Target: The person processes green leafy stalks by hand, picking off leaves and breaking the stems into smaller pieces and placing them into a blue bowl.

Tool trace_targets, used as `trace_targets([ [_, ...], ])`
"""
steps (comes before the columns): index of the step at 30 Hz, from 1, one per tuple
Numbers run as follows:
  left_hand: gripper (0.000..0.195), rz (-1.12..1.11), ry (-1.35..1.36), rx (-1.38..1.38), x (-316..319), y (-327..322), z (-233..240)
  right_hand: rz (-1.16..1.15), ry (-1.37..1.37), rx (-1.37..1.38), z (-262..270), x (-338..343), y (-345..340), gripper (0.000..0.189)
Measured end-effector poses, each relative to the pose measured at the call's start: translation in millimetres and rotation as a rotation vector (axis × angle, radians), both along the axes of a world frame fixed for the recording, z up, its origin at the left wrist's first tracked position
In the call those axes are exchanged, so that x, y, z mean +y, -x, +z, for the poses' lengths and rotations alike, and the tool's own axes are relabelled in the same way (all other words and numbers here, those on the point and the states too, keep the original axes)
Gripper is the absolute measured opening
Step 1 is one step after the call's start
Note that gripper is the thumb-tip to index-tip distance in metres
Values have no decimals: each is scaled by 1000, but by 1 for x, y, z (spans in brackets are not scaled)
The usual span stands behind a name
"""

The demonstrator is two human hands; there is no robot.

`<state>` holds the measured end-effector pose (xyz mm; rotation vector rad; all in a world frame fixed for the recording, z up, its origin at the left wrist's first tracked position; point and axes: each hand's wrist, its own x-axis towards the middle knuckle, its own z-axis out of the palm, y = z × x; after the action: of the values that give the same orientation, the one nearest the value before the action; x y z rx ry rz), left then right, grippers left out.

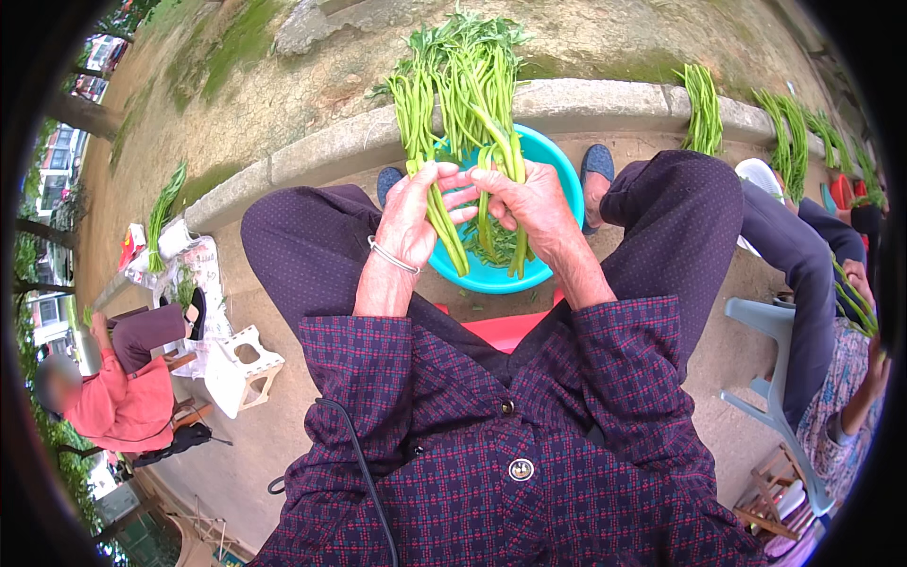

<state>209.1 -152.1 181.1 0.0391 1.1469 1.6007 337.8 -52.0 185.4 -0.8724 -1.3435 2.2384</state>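
My left hand (418, 212), with a silver bangle (392, 256) at its wrist, holds a few green stems (445, 230) between thumb and fingers. My right hand (528, 202) grips several thick green stems (511, 157) that hang below and reach above it. Both hands are above a turquoise plastic basin (563, 173), fingertips close together. Loose green leaves (496, 244) lie inside the basin. Beyond the hands, bunches of long green stalks with leafy tops (468, 78) rest across the basin's far rim and the stone curb.
The stone curb (333, 150) runs beyond the basin. More stalk bundles (701, 113) lean on it at right. A red plastic stool edge (503, 332) shows between my legs. At left are a seated person in red (127, 404) and a white folding stool (244, 368); another person sits at right on a grey chair (769, 319).
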Motion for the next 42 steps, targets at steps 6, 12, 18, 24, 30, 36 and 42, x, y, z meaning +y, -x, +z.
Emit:
trace_targets([
  [6, 27, -50, 11, 72, -3, 1, 0, 24, 2, 27, 4, -1, 0, 17],
  [12, 23, -101, 183, 310, 4, -16, 11, 108, -92, 1, 13, -4, 0, 14],
  [18, 24, -149, 125, 247, 4, -19, 10, 98, -103, -49, 23, -5, -1, 12],
  [24, 25, -178, 122, 217, 3, -18, 13, 77, -33, -11, 21, -6, -2, 10],
  [30, 26, -192, 152, 198, 4, -17, 16, 124, 16, -14, 10, 1, -3, 9],
  [36, 24, -174, 154, 218, 5, -18, 21, 126, 36, -49, 8, 5, -5, 9],
  [42, 17, -181, 33, 157, 3, -16, 15, 137, -18, -93, 20, 8, -5, 10],
])
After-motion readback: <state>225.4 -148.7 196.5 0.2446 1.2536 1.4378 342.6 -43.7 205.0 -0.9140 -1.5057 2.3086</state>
